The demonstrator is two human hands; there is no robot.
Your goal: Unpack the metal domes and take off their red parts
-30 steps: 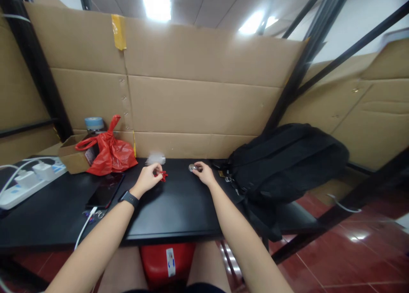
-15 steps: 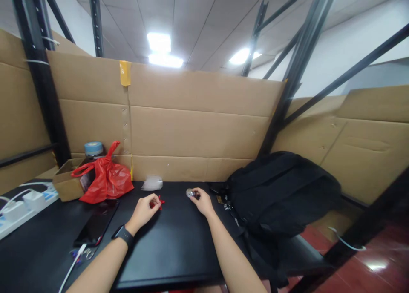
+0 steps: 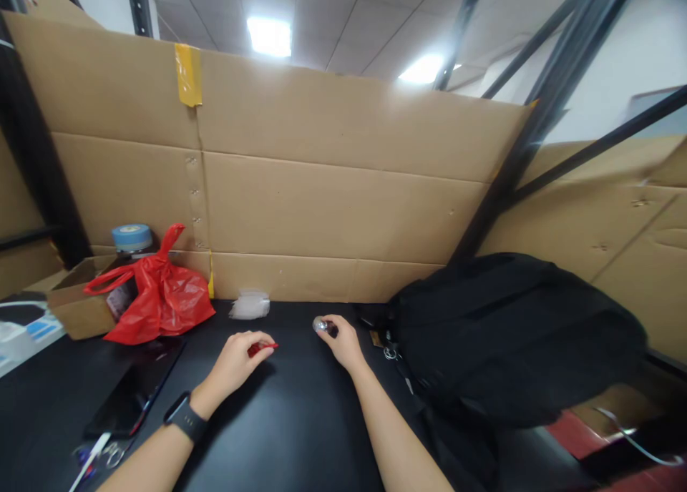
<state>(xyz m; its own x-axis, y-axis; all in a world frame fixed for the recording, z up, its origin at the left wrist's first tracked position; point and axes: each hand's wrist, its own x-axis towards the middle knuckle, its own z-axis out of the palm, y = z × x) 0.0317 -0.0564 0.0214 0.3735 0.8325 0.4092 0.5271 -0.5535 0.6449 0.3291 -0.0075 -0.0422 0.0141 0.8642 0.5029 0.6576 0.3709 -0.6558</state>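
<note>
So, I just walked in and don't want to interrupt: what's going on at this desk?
Someone at a black desk has a small thing in each hand. The left hand pinches a small red item, mostly hidden from view; the right hand holds a small shiny object. The hands are apart. A black backpack lies to the right, with a red plastic bag and a phone to the left.
</note>
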